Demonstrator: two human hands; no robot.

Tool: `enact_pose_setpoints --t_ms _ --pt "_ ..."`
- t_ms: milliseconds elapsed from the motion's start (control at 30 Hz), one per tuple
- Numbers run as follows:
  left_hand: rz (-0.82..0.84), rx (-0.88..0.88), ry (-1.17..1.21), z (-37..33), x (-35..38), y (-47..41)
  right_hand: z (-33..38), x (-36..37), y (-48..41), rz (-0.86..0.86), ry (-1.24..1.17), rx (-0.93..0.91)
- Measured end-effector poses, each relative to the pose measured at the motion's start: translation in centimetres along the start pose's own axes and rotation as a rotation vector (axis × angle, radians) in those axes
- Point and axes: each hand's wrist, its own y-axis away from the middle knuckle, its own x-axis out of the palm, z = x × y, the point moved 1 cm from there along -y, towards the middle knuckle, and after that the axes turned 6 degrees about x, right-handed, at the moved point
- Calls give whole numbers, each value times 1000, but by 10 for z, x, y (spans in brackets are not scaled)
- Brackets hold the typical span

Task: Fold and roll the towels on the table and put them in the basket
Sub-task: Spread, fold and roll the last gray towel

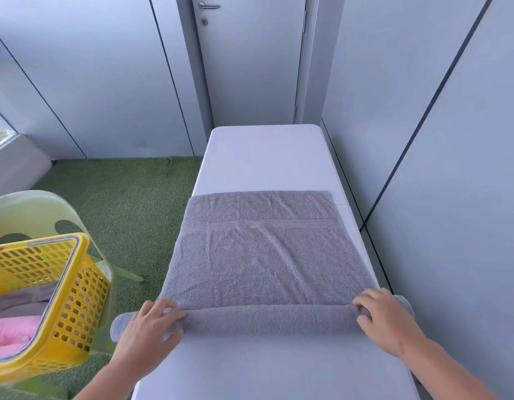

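Observation:
A grey towel [264, 255] lies folded flat across the white table [264, 157], and its near end is wound into a roll [267, 319] that runs the table's width. My left hand [147, 333] curls over the roll's left end, fingers on top. My right hand [385, 319] curls over the right end in the same way. The yellow perforated basket [74, 298] stands at the left on a pale green plastic chair [33, 209]; inside it lie rolled towels, grey [19, 301] and pink [10, 330].
Green artificial turf [120, 209] covers the floor left of the table. A grey wall [452, 168] runs close along the table's right side. A shut door [250, 59] stands beyond the table's far end.

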Motion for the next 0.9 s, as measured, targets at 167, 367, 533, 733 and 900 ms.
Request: enact_pose_setpoints --t_ms 167,367,533,733,900 --pt "92 3 -86 -2 2 3 -3 6 0 139 166 -55" --pt "67 16 -133 0 7 -4 11 -8 1 156 261 -26" --pt "11 -26 -143 -1 8 -9 17 -8 1 130 152 27" --pt "-96 -17 55 -4 8 -9 2 11 0 -1 -61 -35" --pt "66 8 -8 -2 1 -1 -2 15 7 51 114 -97"
